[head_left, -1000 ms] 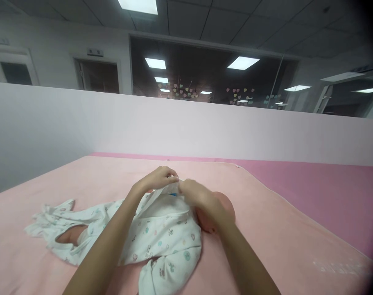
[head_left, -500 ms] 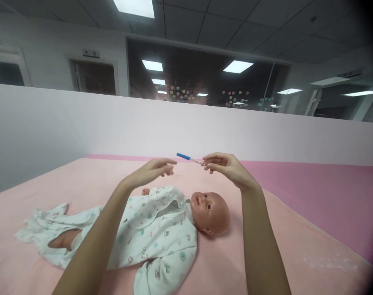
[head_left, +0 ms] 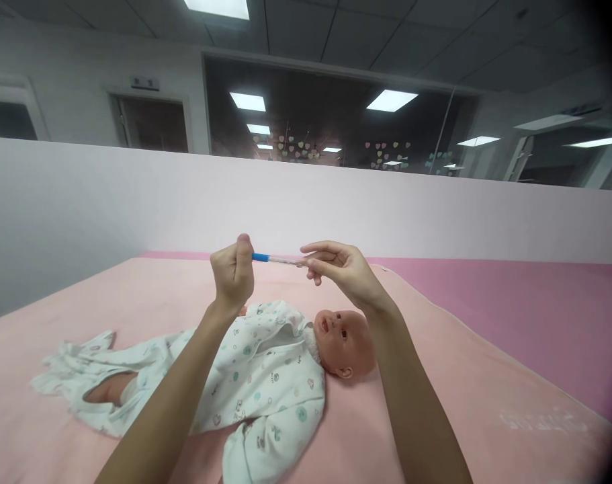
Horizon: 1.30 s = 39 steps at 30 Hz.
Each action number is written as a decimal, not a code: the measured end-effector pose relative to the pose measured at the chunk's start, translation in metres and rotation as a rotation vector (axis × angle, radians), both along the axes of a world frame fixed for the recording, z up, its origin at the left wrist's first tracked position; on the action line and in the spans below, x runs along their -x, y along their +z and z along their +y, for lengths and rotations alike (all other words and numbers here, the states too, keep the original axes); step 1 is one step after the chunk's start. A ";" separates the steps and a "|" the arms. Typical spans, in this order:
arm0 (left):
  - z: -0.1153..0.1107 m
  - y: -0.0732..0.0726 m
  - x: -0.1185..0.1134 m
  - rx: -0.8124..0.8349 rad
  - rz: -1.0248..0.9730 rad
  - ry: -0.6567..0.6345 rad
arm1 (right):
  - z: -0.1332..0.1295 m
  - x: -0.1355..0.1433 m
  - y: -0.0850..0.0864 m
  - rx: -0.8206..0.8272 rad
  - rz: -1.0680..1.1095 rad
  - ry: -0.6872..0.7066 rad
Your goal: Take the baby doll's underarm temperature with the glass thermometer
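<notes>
A slim, clear thermometer point(head_left: 284, 261) with a blue end point(head_left: 260, 257) is held level in the air between my hands. My left hand point(head_left: 235, 272) is closed in a fist around the tip of the blue end, thumb up. The clear end is pinched between thumb and fingertips of my right hand point(head_left: 338, 269), its other fingers loosely curled. Below lies a baby doll point(head_left: 343, 341) on its back, head to the right, dressed in a white printed outfit point(head_left: 265, 376). My forearms cover parts of the outfit and the back of the head.
The doll rests on a pink padded surface point(head_left: 436, 376). A white partition point(head_left: 306, 208) rises behind it, with a darker pink panel point(head_left: 537, 309) on the right. Beyond the partition are a large dark window point(head_left: 336, 128) and a door point(head_left: 154, 124).
My left hand, open beside the blue end before, has closed around it. My right hand has moved left with the thermometer, which now lies more level.
</notes>
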<state>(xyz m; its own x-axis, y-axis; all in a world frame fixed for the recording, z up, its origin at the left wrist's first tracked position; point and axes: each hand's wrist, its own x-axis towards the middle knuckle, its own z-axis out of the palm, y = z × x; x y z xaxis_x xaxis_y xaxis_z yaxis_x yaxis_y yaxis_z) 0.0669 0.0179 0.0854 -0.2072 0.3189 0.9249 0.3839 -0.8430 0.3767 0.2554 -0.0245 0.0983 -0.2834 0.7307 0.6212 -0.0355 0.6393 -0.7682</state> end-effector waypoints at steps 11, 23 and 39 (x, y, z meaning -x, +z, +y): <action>0.002 -0.004 -0.001 -0.078 0.057 0.100 | 0.020 0.006 -0.009 0.033 0.157 -0.161; 0.002 -0.003 -0.002 0.044 -0.030 -0.048 | 0.016 0.009 -0.008 -0.042 0.198 -0.149; 0.004 -0.001 -0.004 0.120 -0.114 -0.242 | 0.018 0.009 -0.010 -0.040 0.257 -0.147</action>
<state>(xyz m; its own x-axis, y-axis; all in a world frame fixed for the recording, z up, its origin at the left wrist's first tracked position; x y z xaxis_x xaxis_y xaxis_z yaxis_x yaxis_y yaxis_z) 0.0705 0.0223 0.0841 -0.2119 0.4777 0.8526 0.1263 -0.8517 0.5086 0.2465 -0.0060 0.0886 -0.0064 0.7257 0.6880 -0.1304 0.6815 -0.7201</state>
